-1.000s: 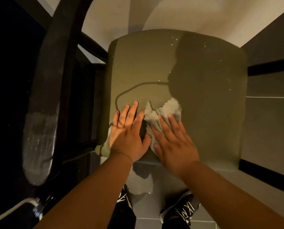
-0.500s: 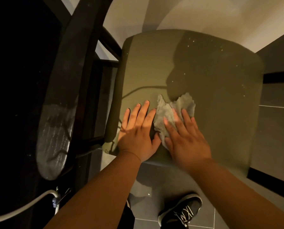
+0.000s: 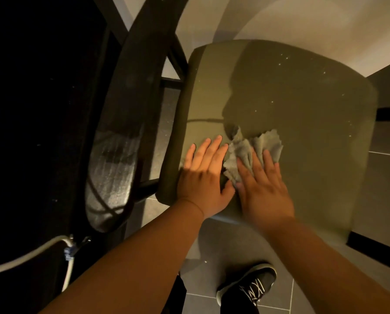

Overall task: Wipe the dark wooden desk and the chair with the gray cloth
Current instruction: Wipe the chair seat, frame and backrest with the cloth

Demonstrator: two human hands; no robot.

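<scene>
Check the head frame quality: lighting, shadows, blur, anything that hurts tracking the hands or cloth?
Head view: dim warm light, left third nearly black. Head view: a cast shadow covers the far part of the chair seat down to the gray cloth. Head view: sheen on the dark curved rail. Head view: left hand sharp, right hand slightly smeared; wide-angle bends edges.

Chair [image 3: 302,132]: olive-green padded seat, dusted with pale specks; dark curved wooden back rail [image 3: 135,87] at left. Gray cloth [image 3: 241,150]: crumpled, ragged-edged, lying on seat's near-left part, near edge pinned under flat fingers of right hand [image 3: 264,189].
</scene>
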